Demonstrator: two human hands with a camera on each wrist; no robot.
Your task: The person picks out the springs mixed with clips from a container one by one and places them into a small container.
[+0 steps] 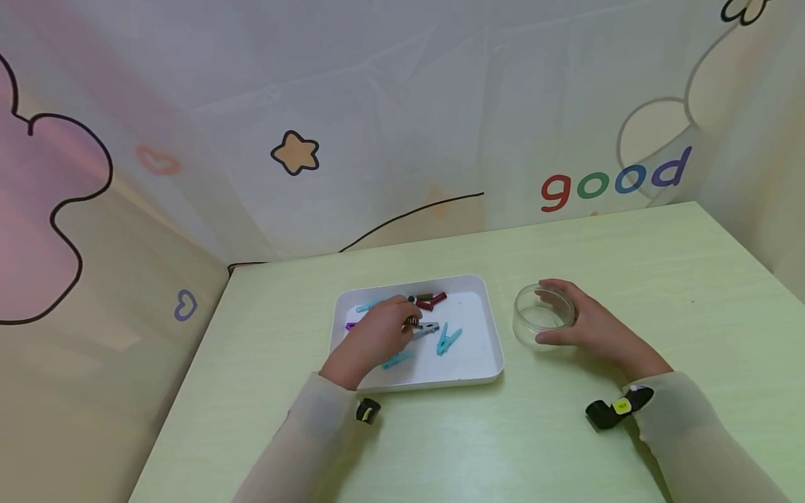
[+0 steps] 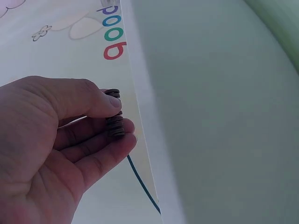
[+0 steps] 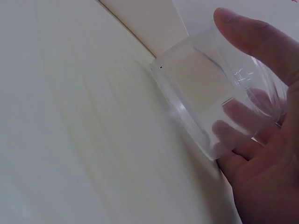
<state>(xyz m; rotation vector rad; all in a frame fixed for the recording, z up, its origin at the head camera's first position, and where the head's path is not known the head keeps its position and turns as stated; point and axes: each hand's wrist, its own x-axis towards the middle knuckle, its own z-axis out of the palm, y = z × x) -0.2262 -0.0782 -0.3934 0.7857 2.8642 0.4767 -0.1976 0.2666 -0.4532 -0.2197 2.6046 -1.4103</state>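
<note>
Pale green table [image 1: 434, 447]; on it, white tray [image 1: 474, 307], its raised rim probably keeping small parts together. Beside the tray, clear container [image 1: 531, 330] is held upright, thumb and fingers of right hand [image 1: 585, 318] curved round its side, likely for steadiness. Dark spring [image 2: 116, 127] is pinched sideways, gap closed to its width, by left hand [image 1: 382, 327] over tray, presumably for control.

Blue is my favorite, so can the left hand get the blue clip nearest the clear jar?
Probably yes. The left hand is over the same tray, and nothing seems to cover that blue clip. But the hand pinches a spring, so it would likely have to let go first.
</note>
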